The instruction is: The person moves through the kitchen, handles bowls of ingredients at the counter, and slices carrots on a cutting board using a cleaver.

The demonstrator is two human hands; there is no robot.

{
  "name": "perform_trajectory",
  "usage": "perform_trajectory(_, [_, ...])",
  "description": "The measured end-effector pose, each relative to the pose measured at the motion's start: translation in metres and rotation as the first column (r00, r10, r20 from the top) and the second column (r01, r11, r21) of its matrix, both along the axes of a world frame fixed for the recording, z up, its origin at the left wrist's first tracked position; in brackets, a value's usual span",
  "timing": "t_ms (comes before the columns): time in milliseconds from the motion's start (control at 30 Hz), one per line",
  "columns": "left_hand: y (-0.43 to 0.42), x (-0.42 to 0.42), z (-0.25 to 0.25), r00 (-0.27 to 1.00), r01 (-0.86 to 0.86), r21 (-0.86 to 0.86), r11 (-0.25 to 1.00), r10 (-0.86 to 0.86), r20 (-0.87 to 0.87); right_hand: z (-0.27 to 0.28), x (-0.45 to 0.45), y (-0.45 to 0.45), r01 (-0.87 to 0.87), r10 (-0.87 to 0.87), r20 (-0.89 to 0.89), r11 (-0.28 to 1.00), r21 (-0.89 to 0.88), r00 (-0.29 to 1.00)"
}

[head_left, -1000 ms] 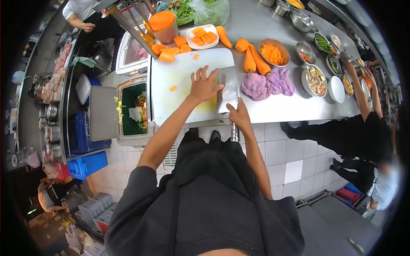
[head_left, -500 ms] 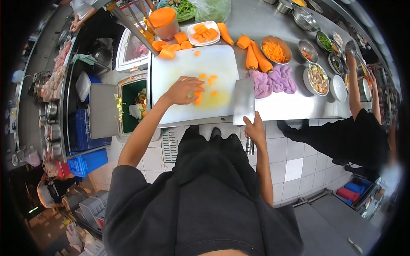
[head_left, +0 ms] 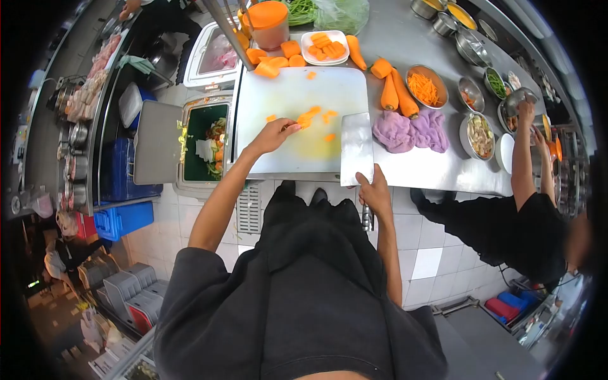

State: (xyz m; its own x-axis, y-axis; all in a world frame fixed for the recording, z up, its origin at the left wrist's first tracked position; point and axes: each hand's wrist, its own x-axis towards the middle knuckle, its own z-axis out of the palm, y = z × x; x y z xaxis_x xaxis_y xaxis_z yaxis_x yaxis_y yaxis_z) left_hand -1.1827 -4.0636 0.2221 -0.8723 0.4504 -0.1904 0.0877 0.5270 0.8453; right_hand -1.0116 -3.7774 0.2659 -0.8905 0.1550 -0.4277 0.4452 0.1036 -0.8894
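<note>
My right hand (head_left: 375, 192) is wrapped round the handle of a wide cleaver (head_left: 357, 149), whose blade lies flat over the right front edge of the white cutting board (head_left: 266, 95). Over the middle of the board, my left hand (head_left: 276, 135) has its fingers pinched together at the small orange carrot pieces (head_left: 308, 118). Whether a piece is between the fingertips is too small to tell. A few more bits lie scattered on the board. Larger carrot chunks (head_left: 267, 67) and a white dish of carrot slices (head_left: 324, 47) sit behind it.
Whole carrots (head_left: 389, 92), a bowl of carrot shreds (head_left: 427, 86) and a purple cloth (head_left: 410, 131) lie to the right. An open waste bin (head_left: 206, 142) stands left of the board. A co-worker's arm (head_left: 523, 152) reaches over bowls at the far right.
My left hand moved from spread fingers beside the blade to a pinch at the carrot pieces. The cleaver swung right, off those pieces, then slightly back. The view shifted.
</note>
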Motion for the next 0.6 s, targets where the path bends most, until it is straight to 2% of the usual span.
perform_trajectory(67, [-0.006,0.001,0.003,0.998,0.027,0.018,0.999,-0.028,0.056,-0.003,-0.001,-0.001,-0.011,0.011,0.001,1.000,-0.024,1.000])
perform_trajectory(200, [-0.014,0.010,0.004,0.999,0.036,0.034,0.999,-0.037,0.027,-0.005,-0.001,-0.001,-0.037,0.037,0.006,0.999,-0.040,0.999])
perform_trajectory(300, [-0.017,0.018,0.004,0.999,0.026,-0.042,0.999,-0.024,0.046,-0.005,-0.002,-0.003,-0.050,0.051,0.002,0.997,-0.066,0.999])
perform_trajectory(367, [-0.021,0.024,-0.007,0.951,0.074,-0.131,0.989,-0.109,-0.290,0.000,-0.005,-0.008,-0.062,0.062,-0.006,0.997,-0.040,0.998])
perform_trajectory(467, [-0.019,0.038,-0.014,0.929,-0.013,-0.079,0.997,-0.017,-0.369,0.003,-0.010,-0.016,-0.084,0.084,0.012,0.996,-0.027,0.996])
perform_trajectory(600, [-0.019,0.048,-0.012,0.933,-0.040,-0.111,0.993,-0.003,-0.360,0.007,-0.016,-0.033,-0.112,0.113,0.007,0.992,-0.060,0.994])
